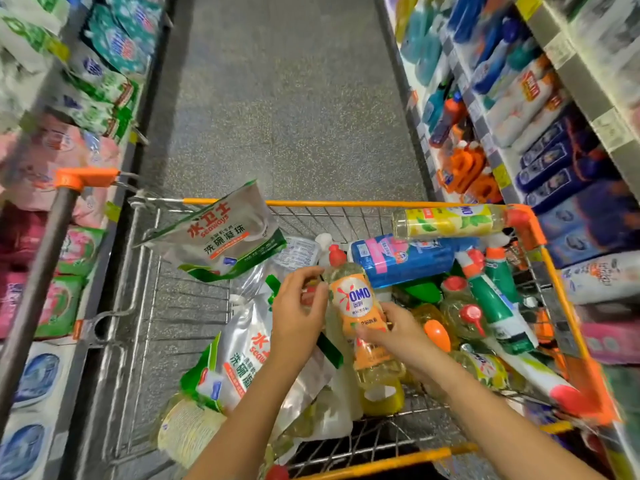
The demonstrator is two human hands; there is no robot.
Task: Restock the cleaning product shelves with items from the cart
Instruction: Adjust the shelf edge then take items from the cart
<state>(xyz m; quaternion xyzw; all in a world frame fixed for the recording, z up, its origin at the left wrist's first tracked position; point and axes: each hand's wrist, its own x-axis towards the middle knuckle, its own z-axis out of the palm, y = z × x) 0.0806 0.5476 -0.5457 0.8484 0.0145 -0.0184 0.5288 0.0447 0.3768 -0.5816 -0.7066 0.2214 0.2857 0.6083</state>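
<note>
Over the wire cart (pixel 381 204) with its orange rim, both hands hold one OMO dish-soap bottle (pixel 353 296): yellow liquid, orange label, red cap pointing away from me. My left hand (pixel 298 313) grips its upper left side near the neck. My right hand (pixel 394 336) holds its lower end. Below them the cart is full of silver and green Seaways pouches (pixel 221 233), a blue pack (pixel 401 259), green spray bottles (pixel 491 299) and more yellow soap bottles (pixel 450 221). One of those yellow bottles lies across the far right rim.
Shelves of bottles and packs (pixel 512 98) line the right side, close to the cart. On the left stand shelves of bagged detergent (pixel 104 64), with a second cart's grey handle (pixel 41 271) and orange end caps beside it. Grey speckled aisle floor (pixel 284 98) stretches ahead.
</note>
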